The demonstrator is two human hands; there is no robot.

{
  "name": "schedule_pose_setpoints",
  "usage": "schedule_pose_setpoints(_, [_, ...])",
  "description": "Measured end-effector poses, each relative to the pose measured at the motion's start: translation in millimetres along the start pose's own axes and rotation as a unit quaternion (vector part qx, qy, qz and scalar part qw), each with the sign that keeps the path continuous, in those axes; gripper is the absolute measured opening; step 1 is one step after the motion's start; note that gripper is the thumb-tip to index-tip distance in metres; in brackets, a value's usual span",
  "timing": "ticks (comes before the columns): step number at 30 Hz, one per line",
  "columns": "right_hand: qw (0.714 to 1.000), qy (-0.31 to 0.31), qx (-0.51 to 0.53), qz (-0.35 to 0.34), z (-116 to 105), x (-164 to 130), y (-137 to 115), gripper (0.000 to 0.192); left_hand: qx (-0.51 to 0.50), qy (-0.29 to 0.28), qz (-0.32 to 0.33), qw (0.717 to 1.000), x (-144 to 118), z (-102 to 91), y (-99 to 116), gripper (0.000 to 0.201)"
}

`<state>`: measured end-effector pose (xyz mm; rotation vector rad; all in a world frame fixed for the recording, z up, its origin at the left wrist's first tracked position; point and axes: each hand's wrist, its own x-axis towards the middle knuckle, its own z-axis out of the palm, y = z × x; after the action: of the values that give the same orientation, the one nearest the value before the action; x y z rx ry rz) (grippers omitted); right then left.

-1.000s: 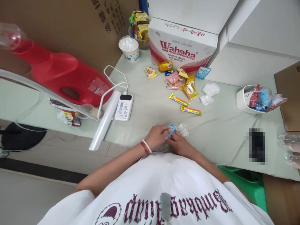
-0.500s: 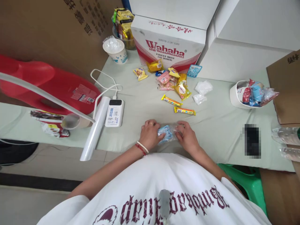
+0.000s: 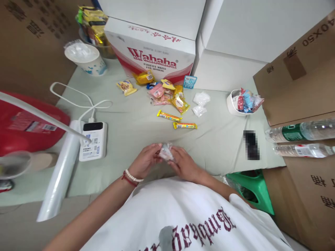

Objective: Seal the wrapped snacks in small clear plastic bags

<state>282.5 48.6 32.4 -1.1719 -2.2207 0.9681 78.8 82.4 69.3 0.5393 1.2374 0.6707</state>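
Observation:
My left hand (image 3: 147, 159) and my right hand (image 3: 185, 163) meet low over the front of the table. Between them is a small crinkled clear plastic packet (image 3: 166, 152), pinched from both sides. My left fingers are curled and partly hidden behind it; what else they cover I cannot make out. Beyond my hands lie two yellow snack bars (image 3: 185, 126). Farther back sits a pile of small wrapped snacks (image 3: 167, 91), with a light-blue packet (image 3: 190, 82) leaning against a box. Crumpled clear plastic (image 3: 201, 100) lies right of the pile.
A white power bank (image 3: 93, 141) with a cable and a roll of plastic film (image 3: 59, 174) are at the left. A white tub (image 3: 233, 108) of wrappers, a blurred-out black object (image 3: 251, 144) and plastic bottles (image 3: 303, 131) stand or lie right. A Wahaha box (image 3: 154, 48) stands behind.
My hands have drawn closer together around the packet, and its flat blue face no longer shows. It now looks bunched up. The camera view has turned to the right.

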Motion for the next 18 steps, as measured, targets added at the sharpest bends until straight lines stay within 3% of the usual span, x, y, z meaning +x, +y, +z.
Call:
schedule_pose_setpoints(3, [0.987,0.117,0.061,0.093,-29,-5,18,0.039,0.010,-0.050,0.020,0.999,-15,-4.0,13,0.054])
schedule_pose_setpoints(5, [0.955,0.231,0.073,0.173,-74,-10,42,0.042,0.049,-0.032,0.053,0.997,-22,-13.4,12,0.052])
schedule_pose_setpoints(8, [0.888,0.406,0.031,0.213,-182,-14,90,0.065,0.111,0.042,0.087,0.989,-25,-33.0,-2,0.052])
schedule_pose_setpoints(10, [0.852,0.480,-0.043,0.207,-265,-10,124,0.062,0.141,0.081,0.084,0.983,-25,-45.1,-18,0.055])
schedule_pose_setpoints(12, [0.832,0.497,-0.112,0.220,-338,2,155,0.055,0.161,0.106,0.077,0.978,-26,-53.6,-34,0.056])
schedule_pose_setpoints(14, [0.827,0.486,-0.145,0.244,-389,22,178,0.054,0.172,0.118,0.078,0.975,-28,-57.9,-46,0.056])
schedule_pose_setpoints(16, [0.816,0.463,-0.196,0.285,-411,45,192,0.056,0.180,0.124,0.089,0.972,-29,-59.0,-54,0.056])
schedule_pose_setpoints(18, [0.804,0.425,-0.270,0.317,-411,65,202,0.057,0.189,0.130,0.101,0.968,-31,-58.6,-57,0.055])
